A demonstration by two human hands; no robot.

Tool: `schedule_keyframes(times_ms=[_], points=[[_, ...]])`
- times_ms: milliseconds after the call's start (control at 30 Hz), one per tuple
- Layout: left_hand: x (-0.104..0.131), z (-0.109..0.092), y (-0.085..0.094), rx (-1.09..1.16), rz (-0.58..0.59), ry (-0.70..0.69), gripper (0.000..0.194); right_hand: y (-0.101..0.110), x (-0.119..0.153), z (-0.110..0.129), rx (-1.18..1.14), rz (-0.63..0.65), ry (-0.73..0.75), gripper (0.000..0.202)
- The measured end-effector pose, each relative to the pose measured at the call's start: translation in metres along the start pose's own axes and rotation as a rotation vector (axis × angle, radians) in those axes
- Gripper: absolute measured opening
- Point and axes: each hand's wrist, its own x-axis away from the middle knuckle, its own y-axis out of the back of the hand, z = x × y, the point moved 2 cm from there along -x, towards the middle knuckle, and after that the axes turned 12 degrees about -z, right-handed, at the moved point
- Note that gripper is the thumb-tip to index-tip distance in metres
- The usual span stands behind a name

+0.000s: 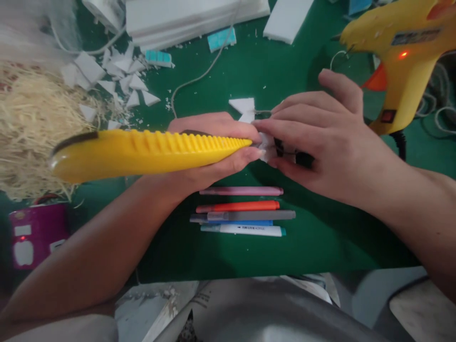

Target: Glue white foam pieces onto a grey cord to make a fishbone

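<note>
In my left hand point(221, 142) is a yellow utility knife point(153, 152) with a ribbed handle, its narrow end pointing right. That end meets a small white foam piece point(268, 146), also touched by the left fingertips. My right hand point(320, 137) pinches the same piece between thumb and fingers, with the little finger raised. Dark, thin bits show at the piece, partly hidden by the fingers. Just beyond the hands lie white foam offcuts point(242, 105). Nearer to me are several markers: a pink marker point(245, 191), an orange marker point(242, 206) and a white marker point(249, 230) among them.
A yellow glue gun point(409, 61) with a lit red light stands at the right. Foam scraps point(89, 69) and wood shavings point(28, 123) cover the left. White foam blocks point(192, 19) lie at the back, and a purple box point(39, 232) sits front left. A thin cord point(199, 76) crosses the green table.
</note>
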Motion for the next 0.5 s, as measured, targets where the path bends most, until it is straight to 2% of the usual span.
schedule_keyframes(times_ms=[233, 400, 500], points=[[0.0053, 0.0015, 0.0047, -0.074, 0.053, 0.057, 0.022, -0.0049, -0.0026, 0.0082, 0.04, -0.03, 0.049, 0.036], [0.0042, 0.0007, 0.0048, -0.113, 0.07, 0.006, 0.027, -0.0037, -0.0032, 0.0086, 0.08, -0.02, 0.066, 0.038], [0.0058, 0.0007, 0.0052, -0.064, -0.043, -0.038, 0.023, -0.0044, -0.0031, 0.008, 0.082, 0.006, 0.057, 0.037]])
